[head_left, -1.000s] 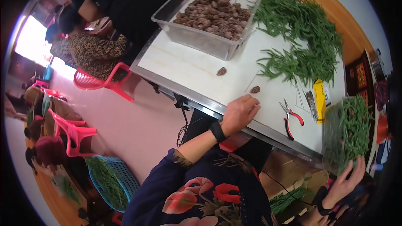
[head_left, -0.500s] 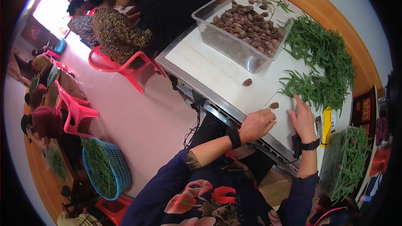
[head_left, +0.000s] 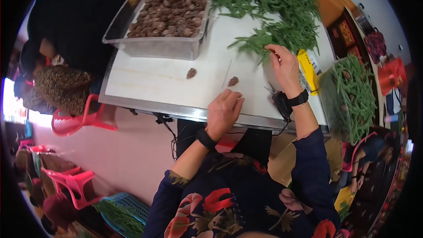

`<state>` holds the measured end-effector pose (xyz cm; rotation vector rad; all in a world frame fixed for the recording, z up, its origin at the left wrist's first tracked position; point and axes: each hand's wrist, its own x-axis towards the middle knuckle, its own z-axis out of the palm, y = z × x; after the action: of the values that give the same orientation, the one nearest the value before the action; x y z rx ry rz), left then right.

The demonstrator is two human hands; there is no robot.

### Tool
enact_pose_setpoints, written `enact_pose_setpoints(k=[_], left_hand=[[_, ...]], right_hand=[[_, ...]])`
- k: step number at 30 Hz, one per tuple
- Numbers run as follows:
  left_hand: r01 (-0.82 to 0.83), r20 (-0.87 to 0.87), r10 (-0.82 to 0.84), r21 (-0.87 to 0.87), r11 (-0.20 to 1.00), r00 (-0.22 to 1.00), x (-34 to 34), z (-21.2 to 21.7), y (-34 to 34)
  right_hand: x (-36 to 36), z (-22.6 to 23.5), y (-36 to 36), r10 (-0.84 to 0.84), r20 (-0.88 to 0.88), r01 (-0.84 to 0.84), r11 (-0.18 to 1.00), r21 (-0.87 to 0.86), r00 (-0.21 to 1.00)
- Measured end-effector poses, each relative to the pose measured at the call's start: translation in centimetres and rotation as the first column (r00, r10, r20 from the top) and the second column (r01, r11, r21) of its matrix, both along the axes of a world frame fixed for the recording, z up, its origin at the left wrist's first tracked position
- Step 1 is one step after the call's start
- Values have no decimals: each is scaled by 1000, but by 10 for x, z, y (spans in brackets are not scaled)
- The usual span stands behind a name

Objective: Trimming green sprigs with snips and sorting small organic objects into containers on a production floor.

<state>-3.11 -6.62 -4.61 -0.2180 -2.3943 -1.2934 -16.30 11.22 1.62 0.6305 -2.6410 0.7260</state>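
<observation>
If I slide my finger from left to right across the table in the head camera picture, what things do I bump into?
Clear tub of brown cones → loose cone → left hand → second loose cone → right hand touching the green sprigs → yellow packet → clear bin of greenery.

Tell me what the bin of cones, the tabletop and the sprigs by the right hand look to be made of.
Bin: clear, glossy plastic, it seems; the brown cones show through its wall. Tabletop: pale, matte board, possibly laminate, with a shiny metal-looking front edge. Sprigs: fresh green needle foliage, or plastic imitation; the look leaves it open. The right hand touches them.
</observation>
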Motion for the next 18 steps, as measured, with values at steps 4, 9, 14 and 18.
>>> enact_pose_setpoints(k=[4,9,14,18], left_hand=[[-10,7,10,-4,1000,1000,-1,2,1],[-20,6,20,-12,1000,1000,0,0,5],[-24,13,24,-28,999,1000,0,-1,5],[-1,191,-22,119,993,981,3,8,2]], right_hand=[[15,11,5,-33,-64,25,991,-130,997],[28,19,20,5,-364,-7,1000,-6,931],[33,29,31,-19,-460,70,993,95,888],[53,37,33,30,-494,-27,1000,14,869]])
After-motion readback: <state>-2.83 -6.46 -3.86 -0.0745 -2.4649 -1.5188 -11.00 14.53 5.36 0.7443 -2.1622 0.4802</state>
